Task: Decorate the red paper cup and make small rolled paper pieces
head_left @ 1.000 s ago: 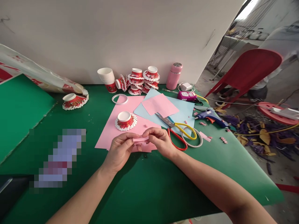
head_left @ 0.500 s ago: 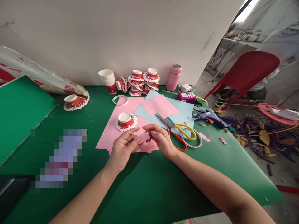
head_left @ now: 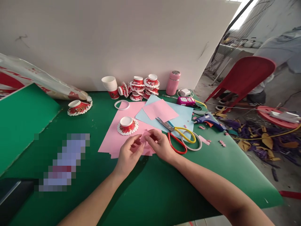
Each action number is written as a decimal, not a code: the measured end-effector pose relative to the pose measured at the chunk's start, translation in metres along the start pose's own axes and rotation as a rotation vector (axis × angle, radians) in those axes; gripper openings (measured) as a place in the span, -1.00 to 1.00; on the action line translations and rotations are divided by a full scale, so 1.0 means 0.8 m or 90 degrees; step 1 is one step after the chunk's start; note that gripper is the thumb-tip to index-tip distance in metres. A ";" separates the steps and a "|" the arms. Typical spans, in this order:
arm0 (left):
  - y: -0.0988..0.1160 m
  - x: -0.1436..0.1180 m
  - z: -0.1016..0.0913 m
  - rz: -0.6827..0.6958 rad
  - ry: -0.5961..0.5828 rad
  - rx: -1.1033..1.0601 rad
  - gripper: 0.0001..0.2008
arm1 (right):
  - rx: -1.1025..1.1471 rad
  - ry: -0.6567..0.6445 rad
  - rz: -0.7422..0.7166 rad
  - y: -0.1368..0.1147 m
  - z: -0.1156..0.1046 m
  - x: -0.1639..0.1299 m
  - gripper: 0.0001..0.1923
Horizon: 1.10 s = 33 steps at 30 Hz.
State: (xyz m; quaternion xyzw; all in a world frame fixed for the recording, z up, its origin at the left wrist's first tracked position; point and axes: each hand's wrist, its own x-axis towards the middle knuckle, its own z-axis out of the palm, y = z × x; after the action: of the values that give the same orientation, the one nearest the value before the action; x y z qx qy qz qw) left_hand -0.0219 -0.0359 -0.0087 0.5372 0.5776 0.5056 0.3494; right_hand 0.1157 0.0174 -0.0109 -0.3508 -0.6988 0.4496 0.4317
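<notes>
Between my two hands is a small piece of pink paper [head_left: 144, 137], pinched at its edges above larger pink sheets [head_left: 110, 141]. My left hand [head_left: 129, 153] grips its left side, and my right hand [head_left: 160, 143] grips the right side with thumb and fingers. Just beyond them stands a red paper cup with a fringed white rim [head_left: 127, 125], upside down on the pink sheets. Close to my right hand lie scissors [head_left: 175, 128] with one yellow and one red handle, partly over a blue sheet [head_left: 185, 113] and a white ring [head_left: 198, 146].
At the back are stacked white cups [head_left: 110, 86], several fringed red cups [head_left: 138, 88] and a pink bottle [head_left: 173, 83]. A blue glue gun [head_left: 209, 121] and pink scraps [head_left: 222, 143] lie right. Beyond the table edge are a red chair [head_left: 249, 78] and a person [head_left: 277, 53].
My fingers have shifted on the small pink paper, which now stands more upright between them. The camera view has tilted slightly, so the table things appear a little lower.
</notes>
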 end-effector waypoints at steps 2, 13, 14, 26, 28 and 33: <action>0.000 0.002 -0.001 0.059 0.015 0.056 -0.75 | -0.110 -0.042 -0.073 0.001 -0.004 0.000 -0.86; 0.000 0.008 -0.005 -0.029 -0.025 -0.050 -0.78 | -0.092 -0.048 -0.069 0.002 -0.005 -0.001 -0.74; -0.001 0.008 -0.004 -0.052 -0.019 -0.090 -0.78 | -0.066 -0.047 -0.049 0.000 -0.005 0.000 -0.72; -0.001 0.005 -0.002 -0.069 -0.018 -0.195 -0.83 | -0.025 -0.012 -0.054 -0.006 -0.002 0.000 -0.85; 0.001 0.005 -0.004 -0.038 -0.005 -0.160 -0.84 | -0.058 -0.004 -0.102 -0.006 -0.003 0.000 -0.87; 0.004 0.003 -0.008 -0.018 0.009 -0.109 -0.83 | -0.066 0.004 -0.152 -0.006 -0.005 -0.001 -0.89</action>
State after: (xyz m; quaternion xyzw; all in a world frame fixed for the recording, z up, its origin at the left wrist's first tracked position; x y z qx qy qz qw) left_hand -0.0272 -0.0351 -0.0034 0.4936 0.5420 0.5521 0.3972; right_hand 0.1189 0.0160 -0.0056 -0.2886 -0.7562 0.3575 0.4658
